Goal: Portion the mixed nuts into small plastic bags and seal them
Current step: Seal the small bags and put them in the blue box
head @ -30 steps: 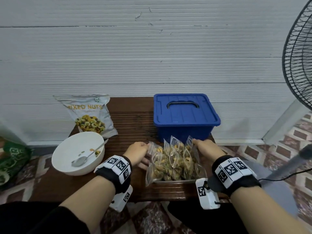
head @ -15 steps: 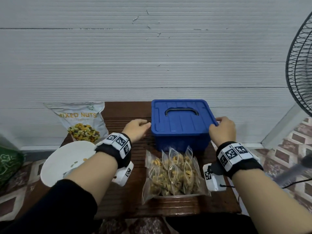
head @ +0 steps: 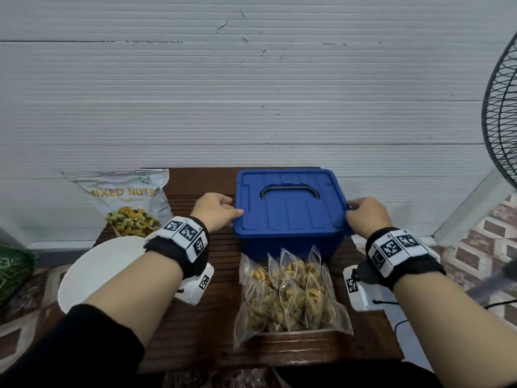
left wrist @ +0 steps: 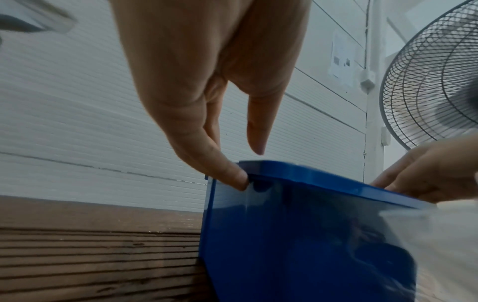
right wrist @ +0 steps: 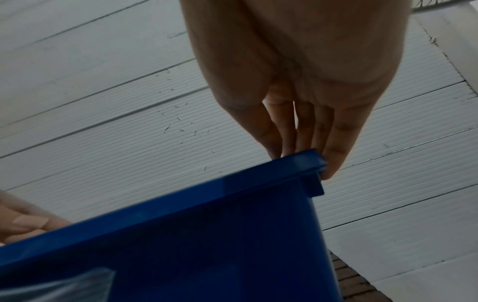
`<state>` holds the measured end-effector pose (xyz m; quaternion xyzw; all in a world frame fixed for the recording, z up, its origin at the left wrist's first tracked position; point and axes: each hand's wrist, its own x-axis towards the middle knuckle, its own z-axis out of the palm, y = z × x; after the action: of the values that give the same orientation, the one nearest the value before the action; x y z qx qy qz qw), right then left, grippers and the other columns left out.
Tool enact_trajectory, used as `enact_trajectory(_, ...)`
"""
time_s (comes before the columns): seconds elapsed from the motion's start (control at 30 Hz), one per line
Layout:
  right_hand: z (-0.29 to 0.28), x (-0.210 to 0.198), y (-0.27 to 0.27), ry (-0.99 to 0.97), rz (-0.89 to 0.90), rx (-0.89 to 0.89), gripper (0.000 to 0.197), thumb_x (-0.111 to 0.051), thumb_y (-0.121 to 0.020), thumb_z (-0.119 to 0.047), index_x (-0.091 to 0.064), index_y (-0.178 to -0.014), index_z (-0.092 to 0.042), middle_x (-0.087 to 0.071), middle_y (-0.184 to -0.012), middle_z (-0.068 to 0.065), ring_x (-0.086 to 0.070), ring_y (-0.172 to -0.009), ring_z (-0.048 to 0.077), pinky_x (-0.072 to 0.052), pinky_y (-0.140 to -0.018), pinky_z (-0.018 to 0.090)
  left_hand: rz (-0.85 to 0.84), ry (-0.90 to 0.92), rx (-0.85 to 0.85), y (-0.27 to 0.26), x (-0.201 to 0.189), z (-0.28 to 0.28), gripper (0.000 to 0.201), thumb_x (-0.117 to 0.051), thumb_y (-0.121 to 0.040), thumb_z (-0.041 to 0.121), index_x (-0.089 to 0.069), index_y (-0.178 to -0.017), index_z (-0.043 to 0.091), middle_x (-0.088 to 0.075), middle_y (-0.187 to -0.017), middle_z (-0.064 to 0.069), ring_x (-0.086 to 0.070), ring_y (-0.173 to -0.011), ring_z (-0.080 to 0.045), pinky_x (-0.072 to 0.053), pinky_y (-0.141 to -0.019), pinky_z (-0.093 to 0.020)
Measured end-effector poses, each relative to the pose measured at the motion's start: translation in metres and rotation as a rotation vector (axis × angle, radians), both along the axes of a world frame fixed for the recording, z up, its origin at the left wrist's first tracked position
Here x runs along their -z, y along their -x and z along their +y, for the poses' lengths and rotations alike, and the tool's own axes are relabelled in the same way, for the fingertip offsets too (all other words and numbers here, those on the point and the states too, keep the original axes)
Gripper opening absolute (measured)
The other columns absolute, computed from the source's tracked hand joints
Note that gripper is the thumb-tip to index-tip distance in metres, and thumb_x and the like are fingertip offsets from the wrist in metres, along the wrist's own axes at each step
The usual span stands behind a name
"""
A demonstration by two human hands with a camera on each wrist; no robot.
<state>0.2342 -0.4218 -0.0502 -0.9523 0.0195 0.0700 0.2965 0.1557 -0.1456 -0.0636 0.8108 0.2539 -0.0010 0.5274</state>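
Observation:
A blue box (head: 288, 236) with a handled lid (head: 289, 211) stands at the back of the wooden table (head: 195, 326). My left hand (head: 221, 210) grips the lid's left edge; in the left wrist view the left hand (left wrist: 249, 166) has its thumb (left wrist: 230, 175) hooked under the rim and a finger above it. My right hand (head: 361, 212) grips the lid's right edge; in the right wrist view the right hand (right wrist: 305, 161) curls its fingertips (right wrist: 333, 161) over that edge. Several sealed small bags of nuts (head: 291, 289) stand packed together in front of the box.
The mixed nuts pouch (head: 128, 203) leans against the wall at the back left. In front of it sits a white bowl (head: 98, 275), partly hidden by my left forearm. A standing fan (head: 500, 121) is off to the right, and a white wall runs close behind the table.
Both hands left the pile of filled bags, moved back to the blue box and now hold its lid at the left and right edges. The bags stayed put.

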Motion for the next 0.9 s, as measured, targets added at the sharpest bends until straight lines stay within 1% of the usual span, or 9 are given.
enact_trajectory(0.13, 0.004, -0.002, 0.01, -0.015, 0.006, -0.027, 0.039, -0.049, -0.089, 0.0, -0.061, -0.126, -0.004, -0.061, -0.125, 0.016, -0.057, -0.113, 0.033, -0.048, -0.093, 0.036, 0.055, -0.059, -0.008, 0.016, -0.006, 0.004, 0.056, -0.077, -0.081, 0.011, -0.052, -0.129, -0.003, -0.069, -0.102, -0.012, -0.067, -0.084, -0.019, -0.055, -0.058, -0.02)
enact_trajectory(0.23, 0.003, -0.005, 0.015, -0.005, 0.005, -0.025, 0.038, -0.049, -0.088, 0.0, -0.062, -0.124, -0.006, -0.062, -0.125, 0.015, -0.057, -0.113, 0.032, -0.047, -0.092, 0.035, 0.061, -0.138, 0.008, 0.024, -0.007, 0.002, 0.054, -0.079, -0.079, 0.015, -0.057, -0.124, -0.002, -0.069, -0.101, -0.009, -0.065, -0.074, -0.013, -0.051, -0.052, -0.014)
enact_trajectory(0.3, 0.001, -0.006, 0.018, -0.006, 0.012, -0.028, 0.037, -0.049, -0.088, 0.001, -0.063, -0.122, -0.006, -0.063, -0.122, 0.015, -0.058, -0.11, 0.031, -0.046, -0.086, 0.032, 0.066, -0.206, 0.015, 0.027, -0.007, 0.001, 0.048, -0.079, -0.079, 0.02, -0.062, -0.12, 0.002, -0.068, -0.096, -0.004, -0.062, -0.073, -0.008, -0.047, -0.056, -0.012)
enact_trajectory(0.4, 0.0, -0.008, 0.022, -0.011, 0.018, -0.028, 0.037, -0.05, -0.088, 0.003, -0.064, -0.12, -0.006, -0.065, -0.117, 0.016, -0.059, -0.106, 0.031, -0.046, -0.08, 0.03, 0.076, -0.259, 0.021, 0.03, -0.006, 0.001, 0.051, -0.08, -0.078, 0.025, -0.063, -0.122, 0.005, -0.068, -0.105, -0.005, -0.06, -0.082, -0.009, -0.046, -0.07, -0.015)
enact_trajectory(0.5, 0.001, -0.007, 0.021, -0.016, 0.017, -0.013, 0.039, -0.05, -0.086, 0.003, -0.064, -0.122, -0.007, -0.065, -0.117, 0.015, -0.059, -0.106, 0.03, -0.048, -0.085, 0.033, 0.082, -0.284, 0.039, 0.03, -0.009, 0.001, 0.045, -0.079, -0.079, 0.024, -0.064, -0.118, 0.005, -0.067, -0.101, -0.002, -0.061, -0.075, -0.006, -0.047, -0.06, -0.011)
enact_trajectory(0.6, 0.003, -0.01, 0.019, -0.025, -0.009, 0.005, 0.043, -0.048, -0.085, 0.003, -0.064, -0.123, -0.008, -0.066, -0.117, 0.014, -0.059, -0.106, 0.03, -0.049, -0.088, 0.034, 0.08, -0.331, 0.054, 0.029, -0.009, 0.002, 0.044, -0.078, -0.079, 0.026, -0.067, -0.117, 0.007, -0.069, -0.112, -0.004, -0.065, -0.098, -0.016, -0.056, -0.085, -0.032)
enact_trajectory(0.67, 0.004, -0.014, 0.017, -0.044, -0.025, 0.009, 0.042, -0.047, -0.085, 0.003, -0.064, -0.123, -0.007, -0.065, -0.117, 0.015, -0.059, -0.108, 0.03, -0.047, -0.088, 0.032, 0.075, -0.33, 0.041, 0.028, -0.012, 0.004, 0.043, -0.078, -0.079, 0.027, -0.068, -0.117, 0.01, -0.069, -0.114, -0.003, -0.064, -0.104, -0.017, -0.052, -0.093, -0.031)
enact_trajectory(0.77, 0.004, -0.022, 0.012, -0.085, -0.055, 0.006, 0.043, -0.047, -0.084, 0.002, -0.064, -0.122, -0.008, -0.066, -0.116, 0.016, -0.059, -0.107, 0.03, -0.047, -0.086, 0.031, 0.036, -0.33, 0.031, 0.026, -0.02, 0.004, 0.041, -0.075, -0.082, 0.026, -0.066, -0.119, 0.011, -0.069, -0.114, -0.002, -0.06, -0.099, -0.01, -0.042, -0.085, -0.018)
enact_trajectory(0.9, 0.006, -0.038, -0.003, -0.172, -0.089, 0.01, 0.041, -0.05, -0.085, 0.004, -0.065, -0.121, -0.008, -0.065, -0.117, 0.015, -0.059, -0.109, 0.029, -0.044, -0.081, 0.027, -0.041, -0.265, -0.008, 0.011, -0.039, 0.013, 0.039, -0.077, -0.081, 0.019, -0.066, -0.116, 0.007, -0.069, -0.106, -0.002, -0.058, -0.092, -0.009, -0.042, -0.085, -0.018)
